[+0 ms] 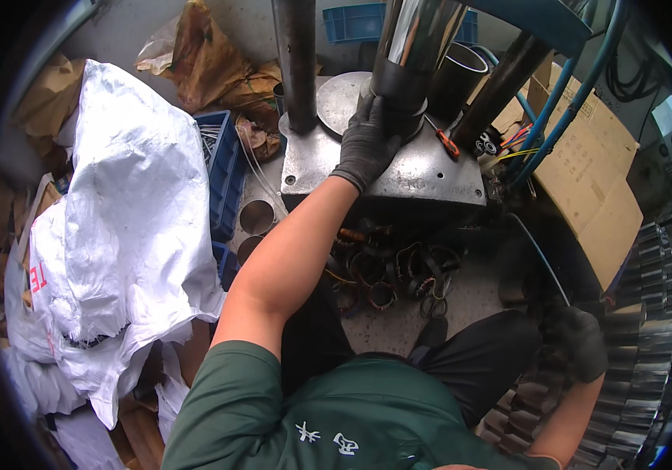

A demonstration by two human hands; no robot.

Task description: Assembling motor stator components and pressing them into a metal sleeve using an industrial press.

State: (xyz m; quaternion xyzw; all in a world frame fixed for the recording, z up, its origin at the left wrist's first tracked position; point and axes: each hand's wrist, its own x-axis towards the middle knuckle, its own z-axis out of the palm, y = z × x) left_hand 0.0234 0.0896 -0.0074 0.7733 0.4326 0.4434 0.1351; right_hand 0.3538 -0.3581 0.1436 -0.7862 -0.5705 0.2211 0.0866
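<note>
My left hand (370, 142), in a black glove, grips the near left side of a dark metal cylinder (398, 90). This cylinder stands under a shiny steel ram (422, 35) on the metal base plate (304, 168) of a press. Down at the right, my gloved right hand (581, 343) is closed and slightly blurred. A thin bluish rod (541, 256) runs down into it from the dark area beside the press. Stacked metal cylinders (630, 345) lie close to that hand. An orange-and-black handled tool (447, 143) rests on the plate, right of the cylinder.
Dark upright columns (297, 70) flank the ram. A white woven sack (136, 204) and blue crates (226, 176) are at the left. Under the plate lie several wire-wound rings (383, 294). Cardboard (586, 172) and blue hoses (567, 110) stand at the right.
</note>
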